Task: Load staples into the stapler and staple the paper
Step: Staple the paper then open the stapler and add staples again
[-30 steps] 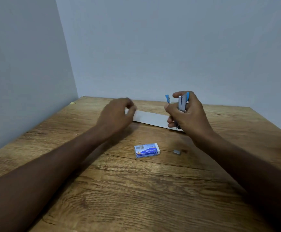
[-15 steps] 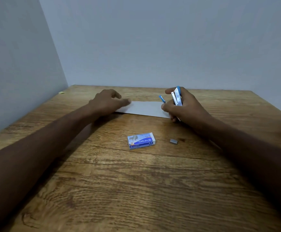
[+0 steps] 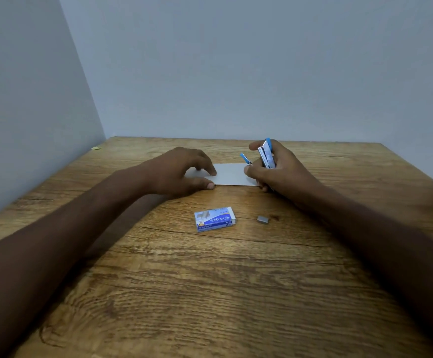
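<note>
Paper (image 3: 229,174) lies flat on the far part of the table (image 3: 210,293). Its left end is under the left hand (image 3: 181,171), whose arched fingers press down on the sheet, thumb laid along the near edge; no pinch is plain. Nearer the person lie a blue box of staples (image 3: 214,219) and, just right of it, a small loose strip of staples (image 3: 262,219), both apart from the sheet. At the paper's right end the right hand (image 3: 282,174) grips the stapler (image 3: 267,156), which is tilted up with its two arms spread.

The step in hand looks like feeding the sheet's right edge into the stapler's mouth. To do it well, pin the sheet so it neither slides nor buckles, slip the lower arm under the edge, seat it square and well in, then squeeze in one firm stroke. Whether staples are loaded cannot be seen.
</note>
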